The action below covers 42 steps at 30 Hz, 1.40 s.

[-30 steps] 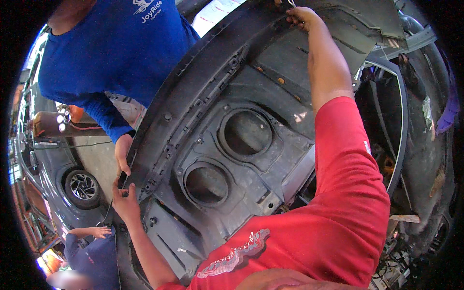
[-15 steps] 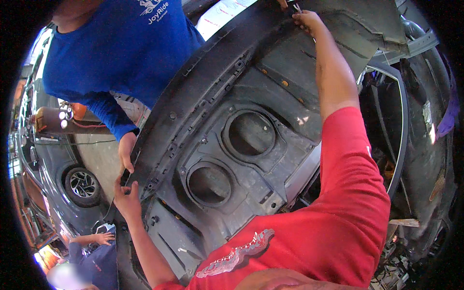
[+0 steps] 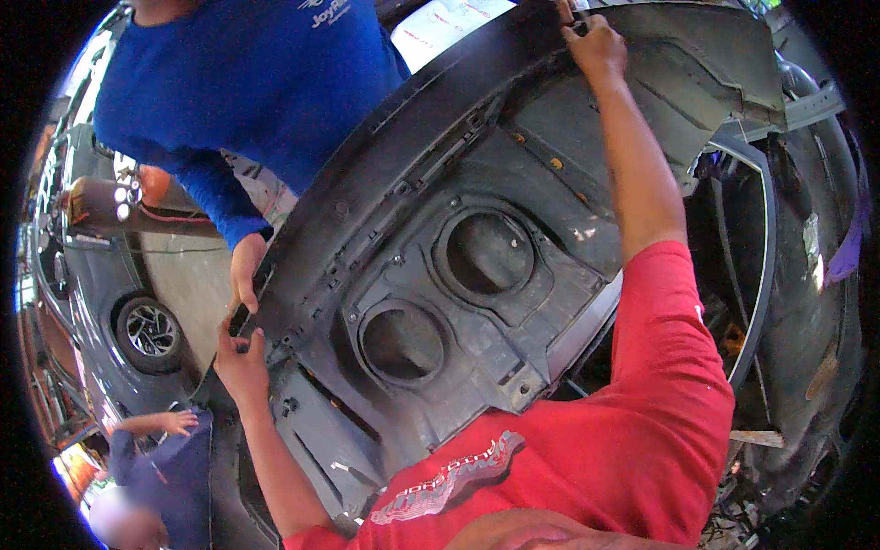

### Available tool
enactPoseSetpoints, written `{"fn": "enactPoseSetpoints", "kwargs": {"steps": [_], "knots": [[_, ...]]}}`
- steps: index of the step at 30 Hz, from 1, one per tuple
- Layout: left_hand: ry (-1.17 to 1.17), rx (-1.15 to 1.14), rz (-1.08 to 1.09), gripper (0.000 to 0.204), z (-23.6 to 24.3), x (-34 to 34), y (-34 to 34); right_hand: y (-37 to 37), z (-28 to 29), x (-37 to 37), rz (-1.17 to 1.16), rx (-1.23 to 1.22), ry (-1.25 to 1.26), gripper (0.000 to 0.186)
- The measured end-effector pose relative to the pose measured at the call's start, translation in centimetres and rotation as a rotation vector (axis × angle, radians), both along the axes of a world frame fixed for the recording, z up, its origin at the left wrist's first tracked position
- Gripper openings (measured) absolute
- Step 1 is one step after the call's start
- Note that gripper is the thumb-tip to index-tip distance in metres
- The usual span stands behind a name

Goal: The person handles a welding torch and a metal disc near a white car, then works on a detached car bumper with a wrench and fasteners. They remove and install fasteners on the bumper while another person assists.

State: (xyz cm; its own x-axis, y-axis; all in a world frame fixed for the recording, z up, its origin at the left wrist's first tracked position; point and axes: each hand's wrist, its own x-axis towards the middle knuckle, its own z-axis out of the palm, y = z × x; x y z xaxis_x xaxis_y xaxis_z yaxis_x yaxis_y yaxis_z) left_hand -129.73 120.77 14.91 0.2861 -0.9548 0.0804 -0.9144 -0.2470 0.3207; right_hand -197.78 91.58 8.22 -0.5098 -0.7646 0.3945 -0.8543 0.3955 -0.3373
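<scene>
A large dark grey plastic car bumper [image 3: 495,330], its inner side with two round openings facing up, stretches diagonally across the middle. My left hand [image 3: 243,367] is at its left rim, thumb and forefinger closed around the edge. Right beside it, a co-worker's hand [image 3: 246,270] also rests on that rim. With my right arm stretched out, my right hand [image 3: 600,48] is closed at the far top end of the bumper, around a small dark thing I cannot make out. Another person's fingertips [image 3: 566,13] show next to it.
The co-worker in a blue shirt [image 3: 238,82] stands across the bumper. At lower left another person [image 3: 170,477] is low beside a grey car [image 3: 87,266]. A brown gas cylinder [image 3: 96,203] lies behind. On the right are a bare window frame [image 3: 768,229] and dark body parts.
The bumper has shifted slightly right in view. At its far end my right hand's fingers have changed position, and the silver tips seen there before no longer show. My left hand stays on the rim.
</scene>
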Motion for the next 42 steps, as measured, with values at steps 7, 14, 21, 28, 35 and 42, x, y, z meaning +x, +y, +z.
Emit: {"fn": "enactPoseSetpoints", "kwargs": {"steps": [7,14,21,28,35,42], "knots": [[0.160,0.047,0.033,0.066,0.8,2.8,3.9,2.9,8.1,0.9,0.412,0.330,0.101,0.064],[0.357,0.217,0.187,0.036,3.0,10.6,15.7,15.0,9.6,13.7,0.679,0.518,-0.179,0.050],[0.368,0.227,0.180,0.049,-3.7,13.2,21.0,27.8,10.1,34.4,1.080,0.733,-0.221,0.062],[0.242,0.194,-0.001,0.039,-8.7,14.0,18.7,36.8,7.3,52.6,1.446,0.665,-0.113,0.056],[0.755,-0.028,-0.178,0.023,-4.8,14.8,24.6,41.9,6.2,59.6,1.445,0.590,-0.383,0.050],[1.945,0.175,-0.095,0.030,0.9,11.8,28.6,48.6,11.2,61.3,1.436,0.547,-0.539,0.047]]}}
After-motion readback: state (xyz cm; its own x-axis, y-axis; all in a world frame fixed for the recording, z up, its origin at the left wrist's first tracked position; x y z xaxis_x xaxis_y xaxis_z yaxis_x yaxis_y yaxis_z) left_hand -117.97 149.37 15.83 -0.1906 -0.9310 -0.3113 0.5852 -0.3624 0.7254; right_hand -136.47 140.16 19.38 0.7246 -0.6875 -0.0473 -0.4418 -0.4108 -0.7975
